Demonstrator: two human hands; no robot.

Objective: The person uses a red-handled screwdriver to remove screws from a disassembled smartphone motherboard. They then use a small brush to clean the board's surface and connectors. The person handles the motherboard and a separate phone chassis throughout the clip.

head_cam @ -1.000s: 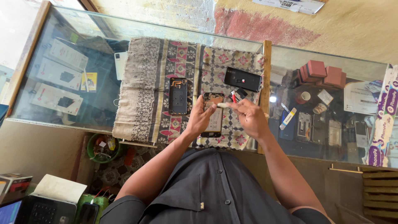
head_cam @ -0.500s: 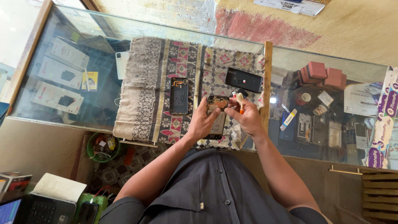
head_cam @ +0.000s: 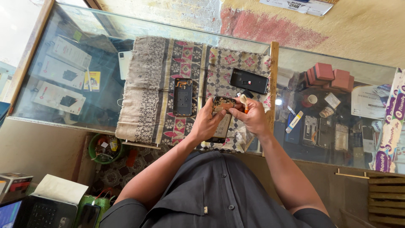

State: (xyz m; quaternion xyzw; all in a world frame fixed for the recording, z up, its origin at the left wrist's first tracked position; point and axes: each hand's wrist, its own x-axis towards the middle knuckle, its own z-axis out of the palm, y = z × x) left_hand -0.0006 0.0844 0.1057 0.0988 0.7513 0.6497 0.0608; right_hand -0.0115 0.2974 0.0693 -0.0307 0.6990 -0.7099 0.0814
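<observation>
1. You are holding an opened phone (head_cam: 221, 120), its back removed and its inner parts showing, above a patterned cloth (head_cam: 160, 71) that lies on a glass counter (head_cam: 63, 46).
2. Your left hand (head_cam: 206, 124) grips the phone from its left side, fingers curled closed around the edge and thumb across the front.
3. Your right hand (head_cam: 253, 118) is at the phone's top right corner. Its fingers are pinched closed on a small tool (head_cam: 244, 102) with a pale handle and an orange tip, which points down at the phone's upper edge.
4. Just to the left of your hands, a second phone body (head_cam: 183, 96), dark with an orange strip near its top, lies flat on the cloth, apart from your hands.
5. Beyond your right hand, a black phone back cover (head_cam: 249, 80) lies tilted on the cloth, near the wooden divider (head_cam: 273, 84) of the counter.
6. Under the glass to the left lie white boxes (head_cam: 59, 95). Under the glass to the right are reddish blocks (head_cam: 327, 76) and small phone parts (head_cam: 310, 126).
7. In the lower left corner, below the counter, a green bowl (head_cam: 95, 154) of small bits sits near a laptop (head_cam: 38, 213).
</observation>
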